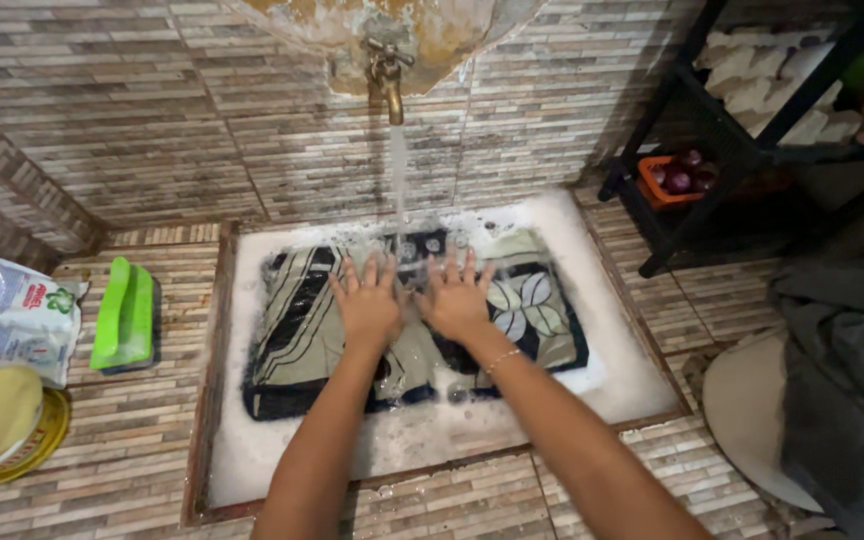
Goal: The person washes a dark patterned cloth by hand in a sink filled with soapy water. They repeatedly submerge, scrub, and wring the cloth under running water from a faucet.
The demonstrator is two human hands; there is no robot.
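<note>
1. Our left hand (367, 305) and right hand (455, 297) lie flat, fingers spread, grasping nothing, pressing on the patterned cloth (302, 330).
2. The cloth lies soaked in the foamy floor basin (642, 390).
3. A green scrub brush (124, 315) and detergent bag (12, 315) rest left on the tiled floor.
4. Beyond, the brass tap (389, 75) pours water between our hands.

I've got one head-worn view only, looking steeply down and forward from close above the wash basin (642, 385), with the tiled wall (152, 120) and brass tap (389, 80) at frame top.
</note>
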